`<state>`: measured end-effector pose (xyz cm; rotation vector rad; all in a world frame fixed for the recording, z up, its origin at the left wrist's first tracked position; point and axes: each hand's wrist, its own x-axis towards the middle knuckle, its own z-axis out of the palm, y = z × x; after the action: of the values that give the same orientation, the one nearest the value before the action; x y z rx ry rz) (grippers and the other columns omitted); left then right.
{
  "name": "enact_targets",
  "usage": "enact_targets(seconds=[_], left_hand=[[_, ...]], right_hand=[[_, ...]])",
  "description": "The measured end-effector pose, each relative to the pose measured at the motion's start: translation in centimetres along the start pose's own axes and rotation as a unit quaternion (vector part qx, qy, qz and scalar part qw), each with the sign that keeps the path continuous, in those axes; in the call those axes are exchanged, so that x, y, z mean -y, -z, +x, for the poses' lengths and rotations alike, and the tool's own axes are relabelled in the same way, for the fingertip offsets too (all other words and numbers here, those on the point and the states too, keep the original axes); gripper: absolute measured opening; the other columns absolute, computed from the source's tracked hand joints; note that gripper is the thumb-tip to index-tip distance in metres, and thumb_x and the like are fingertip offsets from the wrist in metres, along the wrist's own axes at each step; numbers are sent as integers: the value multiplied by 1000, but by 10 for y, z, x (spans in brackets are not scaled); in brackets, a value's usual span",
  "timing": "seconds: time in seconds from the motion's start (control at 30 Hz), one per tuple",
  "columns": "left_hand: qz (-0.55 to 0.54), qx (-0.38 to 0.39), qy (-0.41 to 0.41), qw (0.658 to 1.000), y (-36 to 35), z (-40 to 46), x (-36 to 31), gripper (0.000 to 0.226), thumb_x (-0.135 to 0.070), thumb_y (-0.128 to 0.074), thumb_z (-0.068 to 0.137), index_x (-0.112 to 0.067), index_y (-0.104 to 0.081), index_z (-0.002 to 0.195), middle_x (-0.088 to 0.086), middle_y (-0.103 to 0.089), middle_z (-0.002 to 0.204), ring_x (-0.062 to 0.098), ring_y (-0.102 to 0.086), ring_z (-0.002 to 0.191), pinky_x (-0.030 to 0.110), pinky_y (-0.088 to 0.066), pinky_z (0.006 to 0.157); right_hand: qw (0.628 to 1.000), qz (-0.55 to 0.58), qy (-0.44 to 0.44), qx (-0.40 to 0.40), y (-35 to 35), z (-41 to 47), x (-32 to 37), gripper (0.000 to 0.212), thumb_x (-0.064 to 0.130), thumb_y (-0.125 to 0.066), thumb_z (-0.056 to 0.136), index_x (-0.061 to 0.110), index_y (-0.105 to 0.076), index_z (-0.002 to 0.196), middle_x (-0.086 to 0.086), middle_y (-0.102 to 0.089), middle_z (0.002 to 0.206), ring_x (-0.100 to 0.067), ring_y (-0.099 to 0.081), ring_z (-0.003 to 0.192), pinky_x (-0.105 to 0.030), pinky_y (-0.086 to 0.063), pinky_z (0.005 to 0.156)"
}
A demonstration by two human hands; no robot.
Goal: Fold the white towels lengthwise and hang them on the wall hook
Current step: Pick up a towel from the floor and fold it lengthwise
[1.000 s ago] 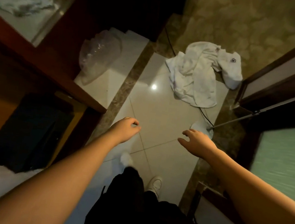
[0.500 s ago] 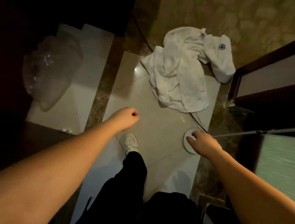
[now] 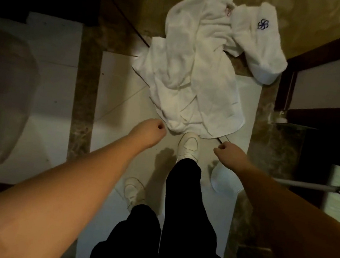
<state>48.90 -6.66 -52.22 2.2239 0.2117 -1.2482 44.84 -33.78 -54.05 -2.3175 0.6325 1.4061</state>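
Both our left hand [image 3: 152,131] and right hand [image 3: 228,152], fingers curled and holding nothing, should pinch one edge of the white towels [image 3: 196,77] on the floor [image 3: 115,90].

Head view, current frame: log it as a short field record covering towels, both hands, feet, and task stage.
towels: white towels lie crumpled in a heap on the tiled floor, unfolded; one piece bears a blue emblem
left hand: left hand fingers curled, holds nothing, just short of the heap
right hand: right hand fingers curled, holds nothing
feet: white shoe at the heap's near edge; contact unclear
cable: thin dark cable runs under the heap
task stage: no towel picked up yet; hook not in view
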Motion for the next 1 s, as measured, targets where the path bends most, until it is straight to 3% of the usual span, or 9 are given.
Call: enact_targets(seconds=[0.13, 0.3, 0.4, 0.47, 0.6, 0.73, 0.87, 0.93, 1.0], left_hand=[[1, 31, -10, 999, -43, 78, -24, 23, -26, -51, 98, -10, -65, 108, 11, -66, 108, 25, -58, 93, 29, -34, 68], [-1, 76, 13, 997, -95, 158, -30, 28, -25, -52, 98, -9, -65, 116, 14, -65, 123, 27, -58, 111, 25, -33, 74], [22, 93, 13, 995, -117, 191, -30, 36, -24, -47, 101, -9, -58, 132, 15, -58, 137, 29, -54, 123, 25, -35, 81], [28, 103, 8, 994, -126, 208, -33, 40, -22, -44, 103, -8, -52, 140, 15, -52, 145, 29, -49, 130, 26, -37, 91], [34, 118, 6, 992, -132, 224, -33, 42, -16, -43, 102, -9, -50, 143, 14, -50, 148, 28, -47, 134, 25, -36, 100], [18, 130, 17, 991, -120, 212, -29, 48, -26, -53, 100, -14, -46, 147, 9, -48, 151, 26, -47, 135, 26, -37, 102], [-34, 120, -1, 992, -108, 178, -40, 68, -23, -66, 94, -13, -34, 154, 7, -38, 157, 23, -39, 141, 16, -30, 97], [-77, 109, -12, 991, -103, 155, -51, 76, -21, -70, 91, -11, -30, 155, 7, -37, 158, 24, -38, 143, 20, -30, 107], [-120, 67, -27, 990, -97, 133, -62, 72, -18, -72, 89, -12, -36, 151, 7, -47, 149, 24, -46, 135, 35, -40, 109]], right_hand=[[1000, 19, -6, 4, -5, 82, -15, 30, 29, -59, 96, 5, -62, 113, -17, -62, 122, -28, -57, 100, -31, -39, 80], [1000, -6, 1, 12, -27, 159, -21, 53, 37, -63, 95, 3, -55, 134, -22, -52, 137, -36, -52, 124, -40, -42, 102], [999, 34, -7, 11, -42, 197, -7, 70, 44, -67, 92, 4, -44, 145, -21, -43, 145, -38, -46, 132, -43, -38, 109], [997, 77, -24, -3, -51, 219, 3, 71, 44, -67, 92, 4, -42, 146, -20, -42, 145, -37, -45, 133, -43, -38, 110], [991, 116, -46, -44, -61, 247, 7, 51, 35, -61, 97, 6, -52, 138, -20, -51, 139, -35, -52, 126, -41, -42, 108], [987, 154, -30, -47, -54, 237, 11, 26, 22, -52, 101, 3, -57, 117, -22, -58, 129, -35, -56, 118, -33, -43, 92], [978, 199, 7, -59, -29, 194, 21, 31, 17, -44, 103, -4, -51, 124, -25, -58, 122, -38, -57, 109, -24, -35, 76], [966, 245, 41, -70, -12, 167, 29, 29, 17, -49, 103, -7, -53, 118, -26, -61, 115, -33, -58, 98, -22, -35, 69], [941, 333, 47, -37, 7, 140, 39, 22, 18, -54, 101, -1, -56, 112, -21, -62, 107, -32, -63, 98, -28, -49, 80]])
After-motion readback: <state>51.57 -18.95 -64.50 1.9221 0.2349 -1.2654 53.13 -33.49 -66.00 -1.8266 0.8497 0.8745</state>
